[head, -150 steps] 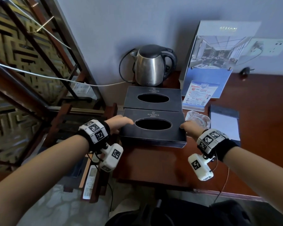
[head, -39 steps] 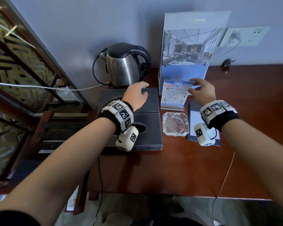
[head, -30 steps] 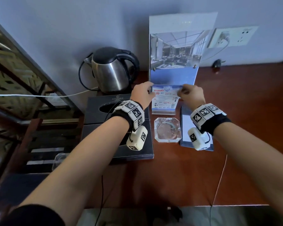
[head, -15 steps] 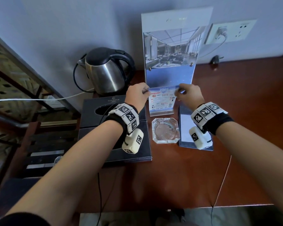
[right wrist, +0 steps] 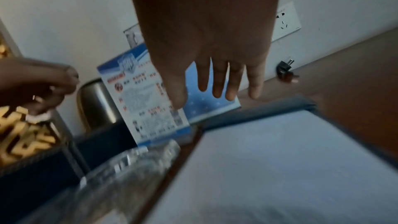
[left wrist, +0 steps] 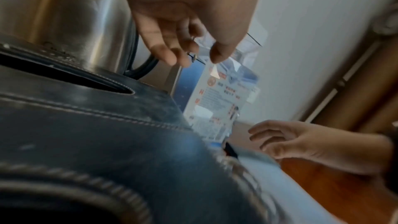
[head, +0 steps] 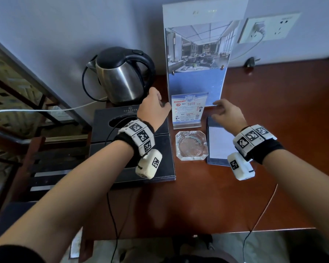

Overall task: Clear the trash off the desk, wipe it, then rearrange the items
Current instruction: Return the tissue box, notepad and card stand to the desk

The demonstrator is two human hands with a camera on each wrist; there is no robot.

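A small clear-stand notice card (head: 187,111) stands upright on the red-brown desk (head: 198,202), in front of a tall blue display board (head: 197,63). My left hand (head: 154,109) hovers just left of the card with loosely curled fingers that hold nothing; the left wrist view shows its fingertips (left wrist: 172,59) apart near the card's (left wrist: 219,101) top. My right hand (head: 226,113) hovers right of the card, over a blue notepad folder (head: 219,143), with its fingers (right wrist: 217,83) straight. Neither hand touches the card (right wrist: 146,106).
A steel kettle (head: 122,76) stands at the back left behind two black tissue boxes (head: 106,128). A glass ashtray (head: 191,145) sits between the boxes and the folder. On the wall are a socket (head: 268,25) and cord, with a loose plug (head: 251,62) below.
Half a second ago both hands held the small card's top corners. Now they have let go and drawn a little apart, and the card stands by itself.
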